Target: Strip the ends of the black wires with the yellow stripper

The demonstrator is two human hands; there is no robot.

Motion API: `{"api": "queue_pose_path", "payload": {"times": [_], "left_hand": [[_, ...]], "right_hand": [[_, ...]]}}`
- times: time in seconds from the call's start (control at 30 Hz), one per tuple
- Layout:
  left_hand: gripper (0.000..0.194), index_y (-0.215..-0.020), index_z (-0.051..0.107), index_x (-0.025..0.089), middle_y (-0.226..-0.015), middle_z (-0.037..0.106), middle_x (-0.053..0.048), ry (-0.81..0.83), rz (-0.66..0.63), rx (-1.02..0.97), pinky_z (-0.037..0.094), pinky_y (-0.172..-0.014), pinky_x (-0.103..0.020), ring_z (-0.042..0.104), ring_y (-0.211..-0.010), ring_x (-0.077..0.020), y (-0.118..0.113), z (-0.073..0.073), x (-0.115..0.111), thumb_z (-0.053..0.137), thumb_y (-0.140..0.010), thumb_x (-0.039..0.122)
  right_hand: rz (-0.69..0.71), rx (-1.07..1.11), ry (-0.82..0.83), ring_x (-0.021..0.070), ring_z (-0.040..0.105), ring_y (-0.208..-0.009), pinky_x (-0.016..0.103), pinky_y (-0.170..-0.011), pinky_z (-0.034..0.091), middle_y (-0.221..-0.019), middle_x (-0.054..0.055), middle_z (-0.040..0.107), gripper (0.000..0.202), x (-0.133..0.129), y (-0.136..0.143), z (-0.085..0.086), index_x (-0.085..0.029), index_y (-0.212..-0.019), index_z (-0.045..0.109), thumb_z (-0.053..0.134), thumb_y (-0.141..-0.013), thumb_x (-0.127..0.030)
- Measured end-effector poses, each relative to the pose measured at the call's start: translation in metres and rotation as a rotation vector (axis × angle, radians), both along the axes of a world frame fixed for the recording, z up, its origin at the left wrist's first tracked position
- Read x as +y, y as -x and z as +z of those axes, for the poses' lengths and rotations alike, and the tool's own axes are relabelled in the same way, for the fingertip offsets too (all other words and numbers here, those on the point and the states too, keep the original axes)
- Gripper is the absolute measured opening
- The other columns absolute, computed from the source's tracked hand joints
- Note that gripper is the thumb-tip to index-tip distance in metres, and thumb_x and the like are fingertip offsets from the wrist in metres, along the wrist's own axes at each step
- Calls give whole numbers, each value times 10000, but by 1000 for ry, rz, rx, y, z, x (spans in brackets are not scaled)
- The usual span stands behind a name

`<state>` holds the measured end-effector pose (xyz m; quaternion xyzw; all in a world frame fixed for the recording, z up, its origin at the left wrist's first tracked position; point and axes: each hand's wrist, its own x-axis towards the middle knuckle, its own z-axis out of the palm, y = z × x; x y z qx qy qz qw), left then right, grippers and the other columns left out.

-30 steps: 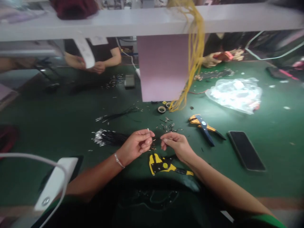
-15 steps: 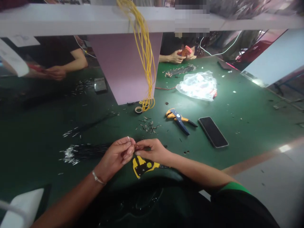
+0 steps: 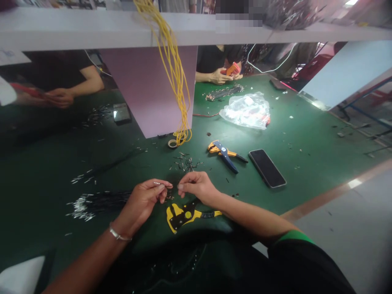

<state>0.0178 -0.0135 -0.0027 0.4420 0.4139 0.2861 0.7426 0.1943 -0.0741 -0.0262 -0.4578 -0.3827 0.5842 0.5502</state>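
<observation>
My left hand (image 3: 147, 199) pinches a short, thin wire (image 3: 158, 183) with a pale end between thumb and forefinger. Just to its right, my right hand (image 3: 196, 187) has thumb and fingertips pressed together; whatever lies between them is too small to make out. A small gap separates the two hands. Below them lies a yellow and black wire stripper (image 3: 188, 214). A bundle of black wires (image 3: 105, 203) with pale tips stretches left from beneath my left hand. Small cut pieces (image 3: 187, 163) are scattered beyond my hands.
Orange and blue pliers (image 3: 226, 154) and a phone (image 3: 267, 168) lie to the right. Yellow wires (image 3: 177, 77) hang from the shelf (image 3: 92, 32) to a tape roll (image 3: 172, 143). Farther back are a plastic bag (image 3: 246, 110) and other people's hands, one pair holding an orange tool (image 3: 231, 70).
My hands have moved apart from each other, and the wire in my left hand now shows more fully. The whole view has shifted slightly.
</observation>
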Motion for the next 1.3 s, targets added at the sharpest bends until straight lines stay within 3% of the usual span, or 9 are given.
{"api": "queue_pose_path", "payload": {"times": [0.4,0.63,0.77,1.03,1.3], "left_hand": [[117,-723,661,87,-712,698,-91,11,-235,150,390,-401,-192,529,-464,-86,3,-3,-4,670,-626,153],[182,-792,657,99,-564,619,-13,-87,-292,231,336,-371,-163,483,-423,-61,7,-8,-9,662,-709,260],[135,-760,652,115,-485,538,40,-103,-326,295,298,-386,-162,404,-388,-37,6,-9,-11,639,-727,244],[104,-707,640,121,-460,496,52,-274,-306,396,311,-444,-181,398,-420,-53,7,-6,-13,569,-743,187],[108,-720,632,117,-447,487,54,-215,-190,315,261,-404,-170,370,-396,-46,9,-13,-13,600,-718,220]], "right_hand": [[-53,2,21,111,558,-435,242,-487,457,-501,-8,651,76,5,-9,-3,-149,-587,674,702,-646,-188],[7,-53,46,125,567,-458,258,-509,468,-513,-1,657,74,2,-7,-2,-161,-580,668,693,-644,-187],[27,-101,45,129,564,-469,263,-522,454,-518,4,660,77,-1,-6,-2,-166,-589,668,690,-658,-191],[50,-100,64,128,539,-454,257,-491,432,-499,-1,641,63,-7,-5,-4,-162,-603,673,683,-663,-177],[41,-175,81,128,559,-479,257,-513,450,-524,4,641,119,-5,-3,-1,-163,-611,665,701,-677,-256]]}}
